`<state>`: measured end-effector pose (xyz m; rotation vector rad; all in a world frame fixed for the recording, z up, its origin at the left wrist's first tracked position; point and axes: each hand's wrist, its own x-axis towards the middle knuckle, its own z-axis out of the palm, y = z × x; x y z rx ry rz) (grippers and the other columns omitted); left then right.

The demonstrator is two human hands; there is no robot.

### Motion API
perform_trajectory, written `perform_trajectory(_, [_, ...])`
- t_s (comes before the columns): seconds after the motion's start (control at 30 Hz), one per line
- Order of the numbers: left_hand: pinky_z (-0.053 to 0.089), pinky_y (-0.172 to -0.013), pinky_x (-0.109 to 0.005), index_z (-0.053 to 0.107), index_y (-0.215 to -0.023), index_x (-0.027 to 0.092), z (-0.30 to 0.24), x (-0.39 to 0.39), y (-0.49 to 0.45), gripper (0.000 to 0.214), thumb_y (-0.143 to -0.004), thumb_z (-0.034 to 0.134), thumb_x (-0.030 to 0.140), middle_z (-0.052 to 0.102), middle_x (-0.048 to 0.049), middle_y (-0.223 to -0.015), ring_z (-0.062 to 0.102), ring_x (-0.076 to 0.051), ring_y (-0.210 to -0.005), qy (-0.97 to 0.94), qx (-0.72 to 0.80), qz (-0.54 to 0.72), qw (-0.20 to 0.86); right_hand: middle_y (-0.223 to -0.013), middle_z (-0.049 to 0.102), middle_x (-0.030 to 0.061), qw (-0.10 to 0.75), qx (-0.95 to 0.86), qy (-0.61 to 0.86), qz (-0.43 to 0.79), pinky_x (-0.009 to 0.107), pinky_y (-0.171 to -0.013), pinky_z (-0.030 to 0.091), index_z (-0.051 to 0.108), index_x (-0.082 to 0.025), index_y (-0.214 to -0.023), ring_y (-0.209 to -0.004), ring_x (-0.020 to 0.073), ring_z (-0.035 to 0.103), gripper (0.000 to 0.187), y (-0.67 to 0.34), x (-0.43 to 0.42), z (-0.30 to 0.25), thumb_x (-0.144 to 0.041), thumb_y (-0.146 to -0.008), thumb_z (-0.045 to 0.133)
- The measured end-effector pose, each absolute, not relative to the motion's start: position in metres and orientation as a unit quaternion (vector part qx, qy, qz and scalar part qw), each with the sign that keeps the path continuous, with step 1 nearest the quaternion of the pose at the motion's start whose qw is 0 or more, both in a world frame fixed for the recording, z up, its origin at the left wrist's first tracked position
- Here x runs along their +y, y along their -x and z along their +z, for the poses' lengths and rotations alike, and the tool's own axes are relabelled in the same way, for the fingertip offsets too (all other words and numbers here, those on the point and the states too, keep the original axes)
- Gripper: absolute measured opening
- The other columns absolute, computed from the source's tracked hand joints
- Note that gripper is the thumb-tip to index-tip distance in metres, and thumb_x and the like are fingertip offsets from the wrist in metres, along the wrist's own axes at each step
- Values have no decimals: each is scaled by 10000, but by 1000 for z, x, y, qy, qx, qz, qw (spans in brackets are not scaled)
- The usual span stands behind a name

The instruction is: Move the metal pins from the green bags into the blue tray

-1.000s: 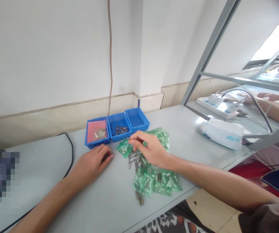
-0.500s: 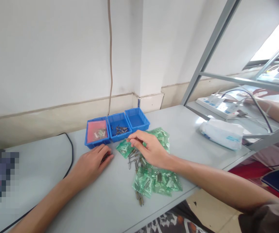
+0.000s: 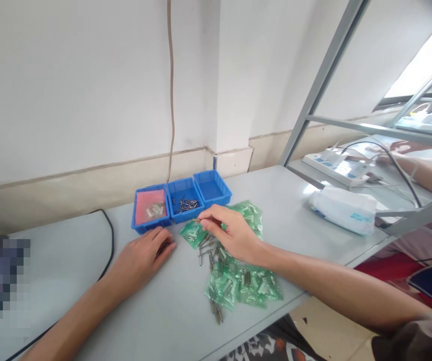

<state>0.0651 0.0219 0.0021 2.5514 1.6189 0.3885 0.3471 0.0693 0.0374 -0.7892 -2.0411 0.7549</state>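
Note:
My right hand (image 3: 233,234) pinches a small metal pin (image 3: 196,220) between thumb and fingertips, just in front of the middle blue bin (image 3: 184,201), which holds several pins. My left hand (image 3: 144,256) rests palm-down on the grey table (image 3: 163,311), fingers curled over a few dark pins by its fingertips. Loose pins (image 3: 207,250) and several small green bags (image 3: 238,283) lie under and around my right hand. The left blue bin (image 3: 150,208) holds a pink bag. The right blue bin (image 3: 213,188) looks empty.
A black cable (image 3: 108,235) curves across the table at the left. A white wrapped pack (image 3: 346,209) lies at the right beside a grey metal frame post (image 3: 321,85). Another person's arm (image 3: 422,170) and a white power strip (image 3: 336,165) sit beyond the frame.
My right hand has moved slightly left with the pin, closer to the middle bin. The left hand has stayed in place.

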Motion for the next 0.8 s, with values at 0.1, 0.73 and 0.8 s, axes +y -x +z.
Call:
perform_trajectory(0.1, [442,-734,-320,554,-1069,262,2,21,-65,262,-1110,400,470,660,-8,-1016,645,-200,-876,-835,534,124,48,-951,710,12,403,-808,309,298,289,-777,473,700,-229,-1079,-844,165,629,133,-347,70,37,-257,-1077,571])
perform_trajectory(0.73, [454,-716,-319,567,-1059,259,3,21,-65,247,-1104,419,451,672,-10,-1001,652,-195,-854,-837,528,136,43,-942,712,22,402,-809,310,296,287,-735,474,701,-225,-1082,-808,169,617,146,-346,69,36,-269,-1078,561])
perform_trajectory(0.8, [452,-715,-316,571,-1062,260,4,21,-66,247,-1104,421,452,673,-6,-1001,653,-192,-849,-835,530,138,45,-938,713,19,405,-809,307,295,284,-739,472,702,-226,-1078,-809,167,619,144,-346,69,36,-266,-1077,563])
